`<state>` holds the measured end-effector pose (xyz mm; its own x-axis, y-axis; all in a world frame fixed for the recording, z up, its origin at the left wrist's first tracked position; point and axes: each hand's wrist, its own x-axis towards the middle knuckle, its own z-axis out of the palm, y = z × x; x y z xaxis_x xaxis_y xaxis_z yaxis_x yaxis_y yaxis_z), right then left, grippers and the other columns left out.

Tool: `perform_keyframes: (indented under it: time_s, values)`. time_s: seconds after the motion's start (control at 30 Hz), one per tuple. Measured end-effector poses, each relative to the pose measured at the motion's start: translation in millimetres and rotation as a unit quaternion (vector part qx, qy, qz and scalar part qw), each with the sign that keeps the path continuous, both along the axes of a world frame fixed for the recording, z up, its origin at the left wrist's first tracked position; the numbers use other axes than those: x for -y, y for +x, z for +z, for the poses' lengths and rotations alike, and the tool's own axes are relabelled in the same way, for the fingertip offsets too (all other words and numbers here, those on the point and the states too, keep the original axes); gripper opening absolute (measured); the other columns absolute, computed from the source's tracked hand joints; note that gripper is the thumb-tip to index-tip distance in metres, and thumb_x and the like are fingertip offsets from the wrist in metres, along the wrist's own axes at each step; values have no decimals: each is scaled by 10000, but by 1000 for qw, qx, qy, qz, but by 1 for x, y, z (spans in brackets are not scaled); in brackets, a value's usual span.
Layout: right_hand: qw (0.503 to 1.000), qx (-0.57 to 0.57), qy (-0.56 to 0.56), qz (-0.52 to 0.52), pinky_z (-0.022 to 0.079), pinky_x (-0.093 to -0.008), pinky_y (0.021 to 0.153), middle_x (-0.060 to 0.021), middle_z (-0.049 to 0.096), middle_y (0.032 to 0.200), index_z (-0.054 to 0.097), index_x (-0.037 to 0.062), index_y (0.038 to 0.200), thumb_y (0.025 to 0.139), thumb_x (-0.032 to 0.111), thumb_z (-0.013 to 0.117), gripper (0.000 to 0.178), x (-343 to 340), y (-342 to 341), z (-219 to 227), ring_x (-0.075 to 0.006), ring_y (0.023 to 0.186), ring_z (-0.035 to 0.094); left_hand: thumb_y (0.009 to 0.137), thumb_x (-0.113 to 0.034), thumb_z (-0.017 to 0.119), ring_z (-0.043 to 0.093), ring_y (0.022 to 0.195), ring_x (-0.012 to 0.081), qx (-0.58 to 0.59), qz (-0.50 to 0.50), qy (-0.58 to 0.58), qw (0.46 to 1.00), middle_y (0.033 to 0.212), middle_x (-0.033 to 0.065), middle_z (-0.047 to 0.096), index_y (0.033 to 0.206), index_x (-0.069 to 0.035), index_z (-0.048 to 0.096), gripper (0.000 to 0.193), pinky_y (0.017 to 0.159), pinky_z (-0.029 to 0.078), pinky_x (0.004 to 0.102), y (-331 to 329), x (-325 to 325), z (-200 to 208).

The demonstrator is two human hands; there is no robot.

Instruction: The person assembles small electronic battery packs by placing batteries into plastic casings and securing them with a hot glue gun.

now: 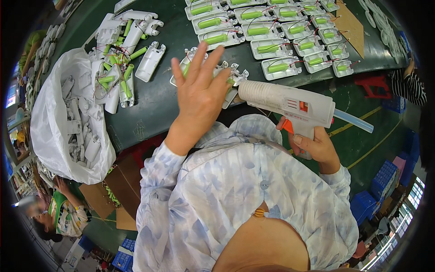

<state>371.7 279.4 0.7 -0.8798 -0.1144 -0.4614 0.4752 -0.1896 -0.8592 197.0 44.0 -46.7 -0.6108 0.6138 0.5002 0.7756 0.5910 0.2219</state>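
My right hand (320, 146) is wrapped round the handle of a white hot glue gun (290, 100) with an orange trigger. A clear glue stick (355, 120) juts from its rear end. The gun's nozzle end points left, close to the fingers of my left hand (199, 97), which are spread apart over the table's near edge. Under and behind those fingers lie white plastic housings (238, 75), partly hidden. A green cylindrical battery (185, 69) shows in one of them. Whether my left fingertips touch a housing, I cannot tell.
Rows of white housings (268, 48) with green batteries and thin wires cover the dark green table (145, 120). Loose housings and batteries (128, 75) are heaped at left, beside a white sack (47, 122) of plastic parts. Cardboard (351, 29) lies far right. Other people sit nearby.
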Motion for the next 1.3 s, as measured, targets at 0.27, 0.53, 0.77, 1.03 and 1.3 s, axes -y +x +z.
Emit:
perform_keyframes:
  time_s: [0.27, 0.53, 0.77, 1.03, 1.3]
  values:
    - [999, -20, -6, -33, 445, -237, 557, -83, 620, 1072, 511, -14, 1275, 901, 114, 572, 399, 9, -12, -3, -94, 639, 536, 642, -143, 842, 571, 855, 264, 66, -57, 79, 993, 965, 64, 611, 928, -97, 687, 329, 742, 436, 393, 19, 57, -7]
    - [1000, 4, 9, -21, 415, -236, 536, -54, 604, 911, 552, -9, 1183, 898, 126, 575, 316, 8, -7, 6, -86, 604, 520, 663, -160, 831, 573, 835, 251, 109, -29, 75, 991, 933, 61, 597, 930, -92, 684, 312, 683, 416, 370, 29, 48, -17]
    - [999, 15, 36, 13, 434, -236, 525, -134, 614, 1052, 435, -31, 1334, 882, 181, 596, 524, 0, 1, -4, -107, 570, 534, 655, -184, 840, 574, 848, 280, 127, -31, 86, 988, 945, 85, 596, 950, -64, 673, 359, 719, 451, 394, 29, 47, -17]
    - [1000, -2, 21, -15, 453, -230, 520, -160, 626, 1085, 441, -38, 1332, 856, 237, 645, 586, 0, 3, -3, -107, 566, 548, 632, -241, 857, 573, 870, 293, 124, -53, 74, 988, 973, 91, 598, 941, -45, 652, 419, 747, 460, 391, 27, 45, -13]
    - [994, -58, -35, -91, 435, -231, 435, -207, 622, 1073, 483, -53, 1275, 802, 312, 712, 639, -13, 9, -7, -112, 497, 539, 664, -135, 824, 603, 933, 324, 158, -136, 23, 978, 1026, 125, 627, 960, -25, 644, 363, 816, 487, 411, -8, 25, 3]
